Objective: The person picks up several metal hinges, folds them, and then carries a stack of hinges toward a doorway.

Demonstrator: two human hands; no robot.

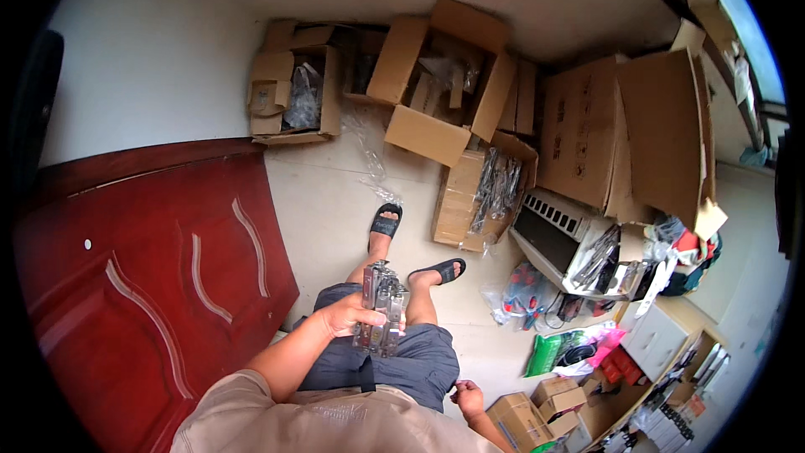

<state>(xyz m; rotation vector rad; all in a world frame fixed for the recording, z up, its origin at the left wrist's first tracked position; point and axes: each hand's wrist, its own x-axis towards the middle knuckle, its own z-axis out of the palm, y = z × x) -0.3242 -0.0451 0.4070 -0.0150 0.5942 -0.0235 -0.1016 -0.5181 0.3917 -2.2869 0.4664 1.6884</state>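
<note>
In front of my body, my left hand [342,316] is closed around a bundle of shiny metal hardware pieces [381,310]. The long, narrow pieces stand side by side, with the thumb lying across the near face; their exact kind is too small to tell. Beside my right thigh hangs my right hand [470,398], its fingers curled in and nothing visible in them. It is near the grey shorts [428,361], low in the view. Black sandals [438,272] are on my feet, on the pale tiled floor.
Ahead, an open cardboard box [428,130] stands by others along the wall. A carton of bagged metal parts [499,189] sits right of my feet. A red door panel [168,268] leans at left. Farther right are a white appliance casing [553,231] and a green bag [558,352].
</note>
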